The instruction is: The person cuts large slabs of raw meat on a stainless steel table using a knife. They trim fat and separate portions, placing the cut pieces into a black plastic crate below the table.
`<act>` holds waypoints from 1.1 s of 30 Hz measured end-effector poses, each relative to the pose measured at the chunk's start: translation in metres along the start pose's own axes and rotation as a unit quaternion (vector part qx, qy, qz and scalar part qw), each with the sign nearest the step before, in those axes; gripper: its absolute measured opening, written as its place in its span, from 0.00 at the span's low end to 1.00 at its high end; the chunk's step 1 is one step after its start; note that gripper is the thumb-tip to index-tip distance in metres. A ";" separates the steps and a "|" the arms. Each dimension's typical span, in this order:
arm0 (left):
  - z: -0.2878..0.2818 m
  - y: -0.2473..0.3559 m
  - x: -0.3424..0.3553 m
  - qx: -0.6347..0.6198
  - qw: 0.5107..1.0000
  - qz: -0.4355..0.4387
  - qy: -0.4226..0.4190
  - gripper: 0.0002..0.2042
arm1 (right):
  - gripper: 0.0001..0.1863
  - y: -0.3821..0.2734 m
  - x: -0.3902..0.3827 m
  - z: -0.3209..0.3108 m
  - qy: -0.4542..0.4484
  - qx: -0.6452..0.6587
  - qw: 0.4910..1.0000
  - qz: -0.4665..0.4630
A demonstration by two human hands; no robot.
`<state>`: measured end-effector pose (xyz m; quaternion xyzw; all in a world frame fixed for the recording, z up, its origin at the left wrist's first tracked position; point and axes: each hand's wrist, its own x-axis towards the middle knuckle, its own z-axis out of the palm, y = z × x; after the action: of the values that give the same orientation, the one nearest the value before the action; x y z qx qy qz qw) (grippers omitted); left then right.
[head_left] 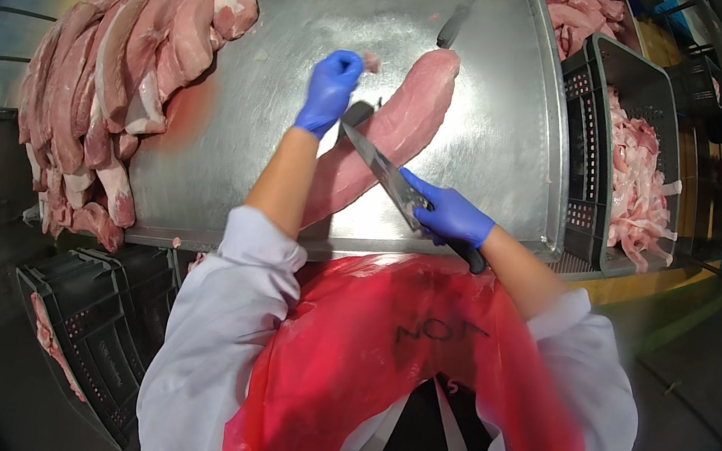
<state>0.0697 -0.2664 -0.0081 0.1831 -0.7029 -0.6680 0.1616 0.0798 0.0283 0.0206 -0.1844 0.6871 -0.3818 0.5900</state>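
Observation:
A long pink pork loin lies slantwise on the metal table, its near end partly behind my left forearm. My right hand, in a blue glove, is closed around a knife. The wide blade of that knife points up and left across the meat, and its dark handle end sticks out below my hand. Left of the loin, my left hand, also blue-gloved, is raised with its fingers pinched together. A small meat scrap shows at those fingertips. A dark shape by the blade's tip is unclear.
Several loins are piled along the table's left side. A dark-handled tool lies at the far side. Right of the metal table stands a black crate with pale trimmings; another with meat is beyond. Black crates stand low at left.

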 end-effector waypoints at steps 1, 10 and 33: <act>-0.029 -0.001 -0.007 -0.005 1.000 0.001 0.011 0.08 | 0.40 0.002 0.010 0.001 0.008 0.016 0.999 -0.027; -0.255 -0.062 -0.299 0.569 0.797 -0.179 -0.098 0.17 | 0.36 0.016 0.039 -0.017 0.154 -0.163 0.960 -0.168; -0.083 -0.056 -0.090 0.628 0.765 -0.047 -0.134 0.38 | 0.53 0.061 0.004 0.024 0.092 -0.402 0.911 -0.012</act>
<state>0.1908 -0.2991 -0.0575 0.1854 -0.9703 -0.1018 -0.1173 0.1137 0.0574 -0.0281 -0.3782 0.8314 -0.0959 0.3957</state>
